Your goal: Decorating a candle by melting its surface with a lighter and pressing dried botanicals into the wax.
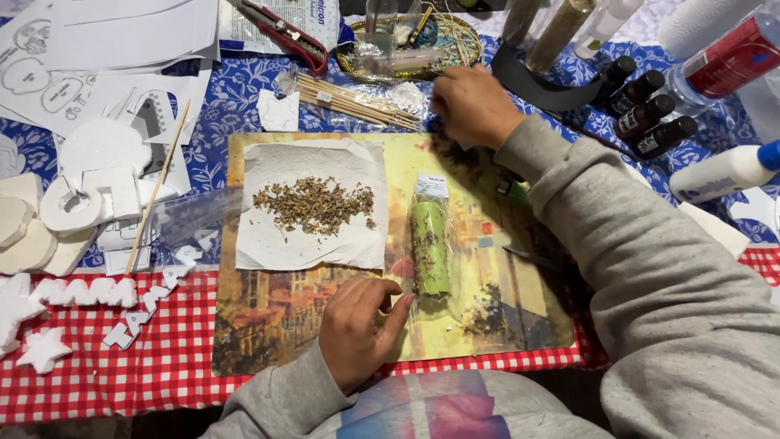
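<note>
A: Left hand point(356, 325), fingers loosely curled, holding nothing, fingertips touching the green roll point(431, 248) in its clear wrapper, mid painted mat point(268, 325).
B: Right hand point(473, 104)?
A: Curled by the skewers point(357, 101); grip unclear (likely fetching step). Dried herbs point(313, 203) wait on white paper point(268, 244); next needs steadying the roll.
</note>
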